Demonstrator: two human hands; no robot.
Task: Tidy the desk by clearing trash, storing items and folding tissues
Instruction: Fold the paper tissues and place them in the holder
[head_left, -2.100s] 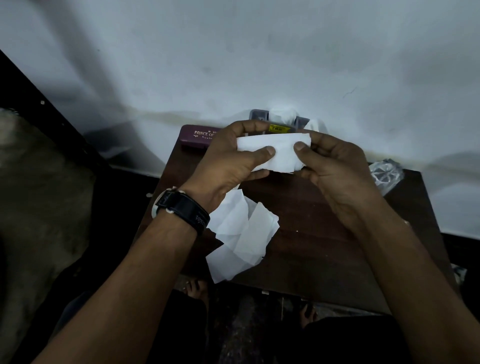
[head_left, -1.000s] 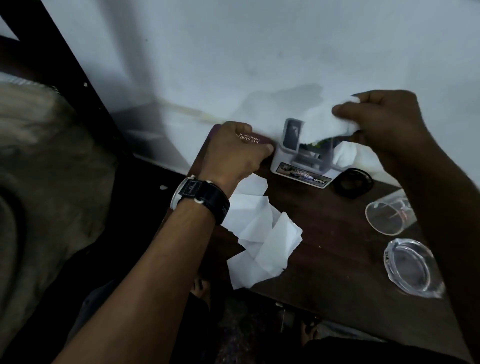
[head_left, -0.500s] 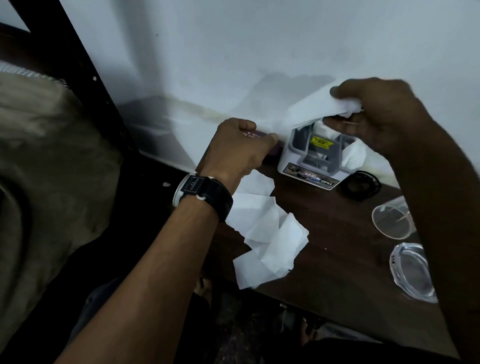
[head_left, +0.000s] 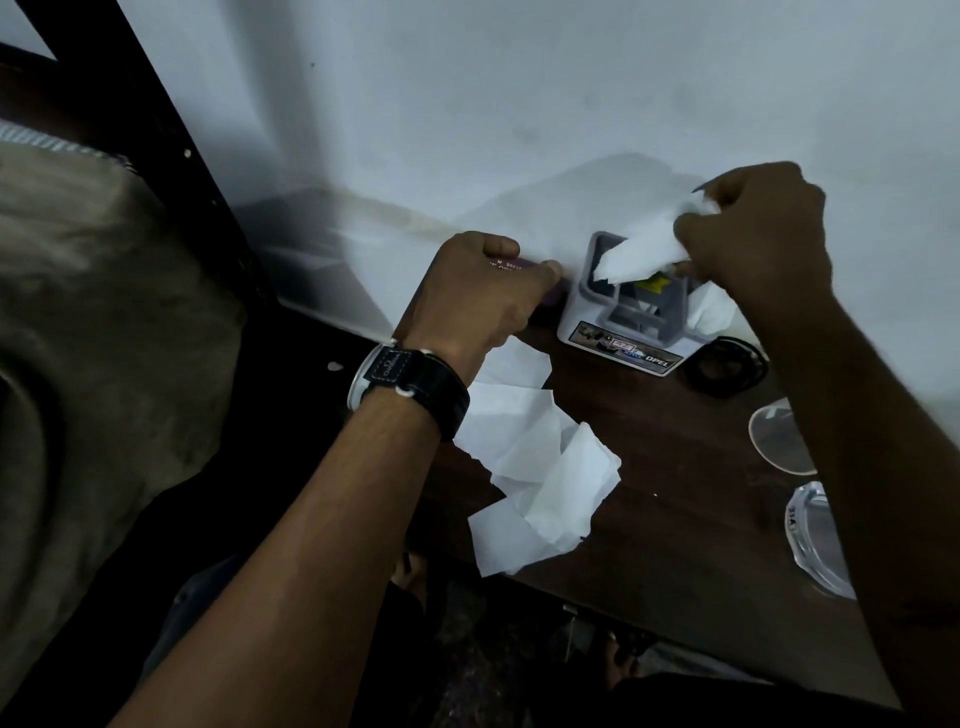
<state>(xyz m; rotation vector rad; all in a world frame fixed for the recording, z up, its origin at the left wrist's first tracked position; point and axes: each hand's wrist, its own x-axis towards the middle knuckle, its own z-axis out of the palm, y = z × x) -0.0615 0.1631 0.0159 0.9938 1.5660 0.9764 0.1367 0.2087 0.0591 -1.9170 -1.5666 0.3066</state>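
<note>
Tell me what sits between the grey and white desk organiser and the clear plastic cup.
A black round ring lies flat on the dark wooden desk there, close beside the organiser; the head view shows it.

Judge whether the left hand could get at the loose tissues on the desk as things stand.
Probably yes. The loose tissues lie uncovered on the desk right beside the wrist of the left hand, with nothing between. That hand grips a maroon case, though, so it would have to let go first.

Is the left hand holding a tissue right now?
No, the left hand grips the maroon box by the wall, while the right hand pinches the tissue.
</note>
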